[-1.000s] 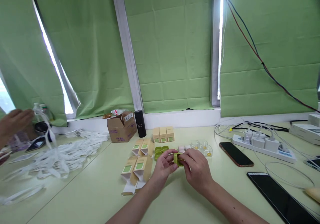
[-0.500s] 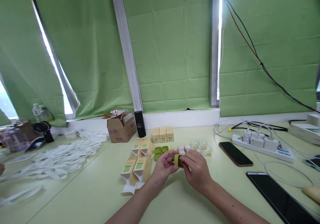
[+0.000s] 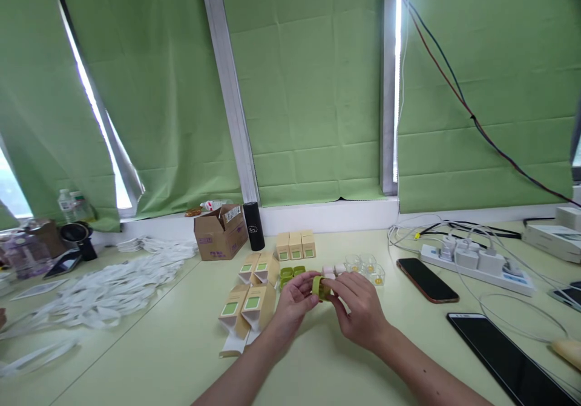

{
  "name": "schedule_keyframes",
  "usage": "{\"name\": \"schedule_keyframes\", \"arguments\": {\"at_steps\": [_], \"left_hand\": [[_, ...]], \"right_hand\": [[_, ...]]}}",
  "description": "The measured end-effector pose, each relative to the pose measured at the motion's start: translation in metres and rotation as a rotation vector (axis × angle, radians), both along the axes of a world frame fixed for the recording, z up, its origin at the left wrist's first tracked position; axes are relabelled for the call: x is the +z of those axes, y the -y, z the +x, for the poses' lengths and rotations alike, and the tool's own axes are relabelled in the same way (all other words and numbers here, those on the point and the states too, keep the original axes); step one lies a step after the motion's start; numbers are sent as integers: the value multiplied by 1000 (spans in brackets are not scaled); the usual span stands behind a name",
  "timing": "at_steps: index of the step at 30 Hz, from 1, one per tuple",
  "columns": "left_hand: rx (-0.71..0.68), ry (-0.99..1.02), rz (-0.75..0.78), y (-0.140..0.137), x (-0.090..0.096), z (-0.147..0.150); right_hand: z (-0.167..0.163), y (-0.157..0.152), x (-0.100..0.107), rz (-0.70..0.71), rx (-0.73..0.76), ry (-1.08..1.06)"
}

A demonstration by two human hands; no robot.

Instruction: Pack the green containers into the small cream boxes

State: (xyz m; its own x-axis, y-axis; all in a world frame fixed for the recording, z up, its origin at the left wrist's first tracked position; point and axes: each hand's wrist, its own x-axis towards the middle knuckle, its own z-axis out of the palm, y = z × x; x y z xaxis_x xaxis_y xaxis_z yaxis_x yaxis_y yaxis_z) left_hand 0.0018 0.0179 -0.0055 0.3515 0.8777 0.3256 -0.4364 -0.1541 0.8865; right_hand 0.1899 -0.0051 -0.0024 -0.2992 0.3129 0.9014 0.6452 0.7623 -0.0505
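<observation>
Both hands meet over the table, holding a small olive-green square container (image 3: 316,286) between them. My left hand (image 3: 293,302) is closed on its left side, thumb and fingers at the wall. From the right, my right hand (image 3: 359,307) pinches the container, its fingertips partly hidden at the opening. Just behind the left hand sit several similar green containers (image 3: 287,271), partly covered. Small whitish blocks (image 3: 339,268) and clear plastic cups (image 3: 365,265) with yellow bits inside lie beyond the right hand. Left of the hands stand several tan boxes (image 3: 258,305) with green labels and opened flaps.
Three closed tan boxes (image 3: 296,246) stand farther back. A cardboard carton (image 3: 220,238) and a black cylinder (image 3: 253,225) are behind them. White straps (image 3: 113,282) spread leftward. At right are phones (image 3: 426,279), a tablet-like device (image 3: 508,354) and a power strip (image 3: 481,268) with cables.
The green container has tilted and moved slightly left, showing more of its opening. Both hands remain on it, with small finger shifts.
</observation>
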Motion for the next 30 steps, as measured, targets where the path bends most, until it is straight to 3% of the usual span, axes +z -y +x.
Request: {"name": "schedule_keyframes", "arguments": {"at_steps": [5, 13, 17, 22, 30], "left_hand": [[149, -65, 87, -1, 3, -3], [276, -288, 204, 1, -2, 0], [322, -327, 264, 6, 3, 0], [479, -443, 308, 8, 10, 0], [506, -553, 315, 4, 3, 2]], "right_hand": [[1, 1, -5, -49, -4, -57], [-6, -3, -15, -186, 52, -65], [-6, -5, -15, -228, 111, -142], [-6, -5, -16, -234, 118, -164], [-6, -8, -23, -245, 118, -153]]}}
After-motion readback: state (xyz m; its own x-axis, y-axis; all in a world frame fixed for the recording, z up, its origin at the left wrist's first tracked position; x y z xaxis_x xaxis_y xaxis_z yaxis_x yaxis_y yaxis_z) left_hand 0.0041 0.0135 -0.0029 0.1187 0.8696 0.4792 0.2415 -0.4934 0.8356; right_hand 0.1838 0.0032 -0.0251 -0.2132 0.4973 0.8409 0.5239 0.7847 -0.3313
